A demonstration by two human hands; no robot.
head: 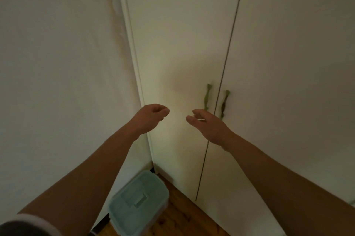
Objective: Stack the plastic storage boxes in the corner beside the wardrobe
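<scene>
Head camera, looking down into a corner. A pale wall point(57, 62) fills the left side and a white wardrobe point(182, 43) with 2 closed doors fills the right. They meet at a vertical edge running down the middle. 2 green handles point(207, 97) flank the door gap. A narrow wedge of wooden floor point(184, 214) lies open near the bottom.

My left hand point(151, 116) and right hand point(207, 124) are raised close together before the left door, fingers loosely curled, holding nothing.

1 storage box point(138, 203) with a pale green lid sits on the floor in the corner, against the wall, well below both hands, beside my left forearm.
</scene>
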